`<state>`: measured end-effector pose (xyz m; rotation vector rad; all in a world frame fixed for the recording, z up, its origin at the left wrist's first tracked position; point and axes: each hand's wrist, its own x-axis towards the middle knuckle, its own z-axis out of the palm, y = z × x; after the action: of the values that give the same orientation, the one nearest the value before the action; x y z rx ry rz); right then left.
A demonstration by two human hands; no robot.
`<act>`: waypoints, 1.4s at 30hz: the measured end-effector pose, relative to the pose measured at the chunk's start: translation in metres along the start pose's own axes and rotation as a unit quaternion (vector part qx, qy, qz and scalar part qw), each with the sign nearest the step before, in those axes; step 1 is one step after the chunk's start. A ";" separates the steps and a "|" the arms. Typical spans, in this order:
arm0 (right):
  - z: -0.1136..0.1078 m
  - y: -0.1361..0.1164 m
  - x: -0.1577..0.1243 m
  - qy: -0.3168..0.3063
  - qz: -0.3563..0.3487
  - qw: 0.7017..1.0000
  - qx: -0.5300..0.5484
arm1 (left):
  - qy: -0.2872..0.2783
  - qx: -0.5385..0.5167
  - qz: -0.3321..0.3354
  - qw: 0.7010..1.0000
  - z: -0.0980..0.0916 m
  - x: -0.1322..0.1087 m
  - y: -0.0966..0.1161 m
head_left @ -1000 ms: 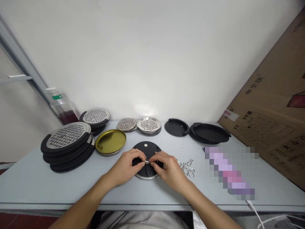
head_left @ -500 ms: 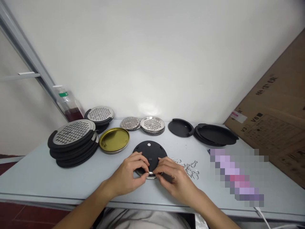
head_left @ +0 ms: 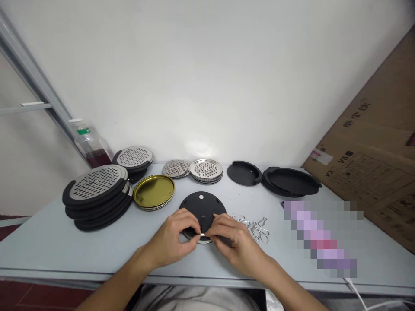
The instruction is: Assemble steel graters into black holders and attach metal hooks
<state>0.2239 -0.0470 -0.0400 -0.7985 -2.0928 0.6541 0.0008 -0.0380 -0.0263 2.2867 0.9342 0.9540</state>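
Since both hands close on one spot, this reads as a two-handed pinch. Our left hand [head_left: 168, 237] and right hand [head_left: 235, 247] meet at the near edge of a black round disc [head_left: 202, 204], fingertips clenched on a small shiny metal piece [head_left: 202, 235]. Fingers hide most of that piece, so we can't tell its exact shape or how it seats.

Disc lies flat on the counter [head_left: 42, 248], right in front of us, with a thin steel rim [head_left: 204, 242] showing under its near edge. Loose wire hooks [head_left: 254, 229] sit just beside our right hand.

Handling note: best to pinch close to the metal piece, with wrists low and both hands pulling evenly, so the disc doesn't slide or tilt off the rim.

Further back: a stack of black-rimmed graters [head_left: 97, 185], a gold lid [head_left: 154, 192], steel perforated plates [head_left: 205, 170], and black plastic trays [head_left: 292, 181]. A plastic bottle [head_left: 90, 144] stands at the back left, and a cardboard sheet [head_left: 366, 172] leans at the right.
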 end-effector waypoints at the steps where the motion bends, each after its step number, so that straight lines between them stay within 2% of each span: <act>1: 0.000 0.000 0.000 0.000 -0.001 1.000 0.005 | 0.002 0.000 -0.004 1.000 0.000 -0.001 0.000; 6: -0.001 0.002 -0.001 -0.004 0.022 1.000 0.018 | -0.006 -0.020 -0.023 1.000 0.001 -0.003 -0.001; 22: -0.002 0.003 -0.001 -0.014 0.033 0.999 0.020 | -0.007 -0.040 -0.003 0.999 -0.001 -0.002 0.000; 30: -0.004 0.002 -0.001 -0.026 0.028 0.999 0.012 | -0.012 -0.002 0.024 1.000 0.003 -0.002 -0.005; 42: -0.004 0.001 -0.001 -0.036 0.018 0.999 0.006 | 0.004 0.019 0.023 1.000 0.007 -0.004 -0.003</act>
<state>0.2278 -0.0461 -0.0386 -0.8184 -2.1407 0.7242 0.0030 -0.0408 -0.0344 2.3469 0.9155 0.9732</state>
